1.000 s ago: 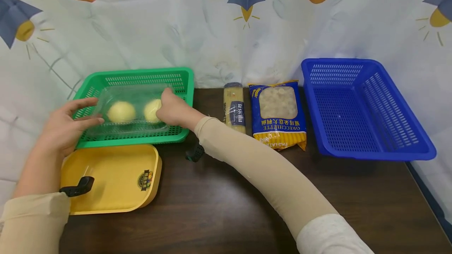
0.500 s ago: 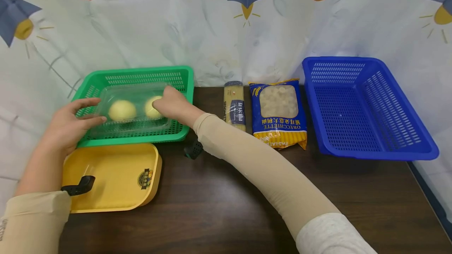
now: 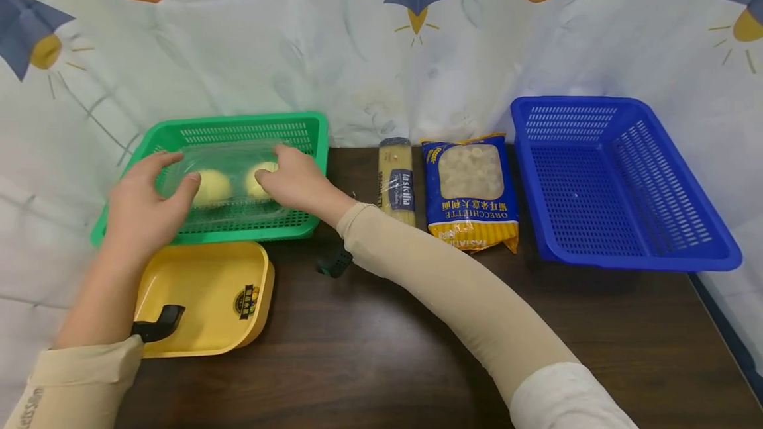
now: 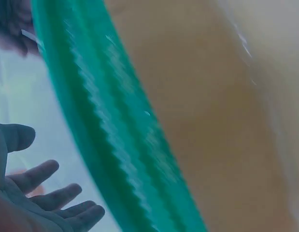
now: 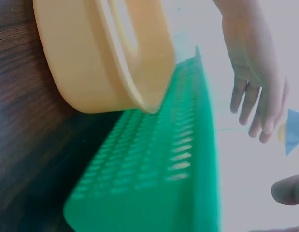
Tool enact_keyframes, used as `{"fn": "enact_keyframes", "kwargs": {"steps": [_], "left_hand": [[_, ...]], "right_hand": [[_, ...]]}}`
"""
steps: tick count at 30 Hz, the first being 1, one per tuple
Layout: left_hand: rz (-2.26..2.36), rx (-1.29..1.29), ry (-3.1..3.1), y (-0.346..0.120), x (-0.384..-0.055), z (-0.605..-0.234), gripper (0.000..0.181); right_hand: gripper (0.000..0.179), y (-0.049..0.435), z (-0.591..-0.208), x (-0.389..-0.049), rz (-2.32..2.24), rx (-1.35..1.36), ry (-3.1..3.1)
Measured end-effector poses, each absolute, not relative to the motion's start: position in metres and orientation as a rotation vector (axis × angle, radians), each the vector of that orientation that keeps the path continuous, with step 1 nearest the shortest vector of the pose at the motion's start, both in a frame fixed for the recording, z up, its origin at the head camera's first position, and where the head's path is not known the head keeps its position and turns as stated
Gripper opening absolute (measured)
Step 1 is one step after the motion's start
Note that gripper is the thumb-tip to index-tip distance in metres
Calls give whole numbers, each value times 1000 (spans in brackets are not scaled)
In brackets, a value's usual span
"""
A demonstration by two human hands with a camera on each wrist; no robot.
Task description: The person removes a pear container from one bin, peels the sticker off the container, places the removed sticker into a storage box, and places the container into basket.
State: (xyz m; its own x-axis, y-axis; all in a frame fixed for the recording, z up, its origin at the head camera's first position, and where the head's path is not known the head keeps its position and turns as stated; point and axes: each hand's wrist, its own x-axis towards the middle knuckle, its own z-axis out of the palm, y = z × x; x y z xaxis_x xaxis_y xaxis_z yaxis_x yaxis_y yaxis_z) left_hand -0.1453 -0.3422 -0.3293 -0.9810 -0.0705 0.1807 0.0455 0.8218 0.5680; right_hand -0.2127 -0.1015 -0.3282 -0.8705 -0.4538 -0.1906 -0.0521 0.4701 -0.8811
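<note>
A clear plastic container (image 3: 238,159) sits in the green basket (image 3: 250,123) on the left. Through its plastic show two pale yellow round things (image 3: 214,187); their kind is not clear. Over the container's left end is my left hand (image 3: 146,204), thumb and fingers spread apart. The left wrist view shows those fingers loosely extended beside the green rim (image 4: 77,116), holding nothing. My right hand (image 3: 295,181) is at the container's right end, its thumb and forefinger apart over the plastic. In the right wrist view, its thumb (image 5: 289,190) shows at the right edge with nothing gripped.
A yellow tray (image 3: 203,303) stands in front of the green basket. To the right lie a pack of spaghetti (image 3: 395,184) and a blue bag of orecchiette (image 3: 471,184). A blue basket (image 3: 602,204) stands far right, before a patterned curtain (image 3: 357,51).
My left hand has moved right, farther over the container. My right thumb and forefinger have parted from a closer grip at the container's right end. The container stays in the green basket.
</note>
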Motion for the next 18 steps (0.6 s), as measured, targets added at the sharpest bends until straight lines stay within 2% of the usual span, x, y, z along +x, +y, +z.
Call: {"fn": "enact_keyframes", "kwargs": {"steps": [6,18], "left_hand": [[-911,-141,-2798,-298,-136,-317,69],[-834,-395,-2830,-216,-101,-322,83]], "right_hand": [[54,-70,-322,-205,-1327,-660,2456],[72,11,-333,-169,-1109,-791,2690]]}}
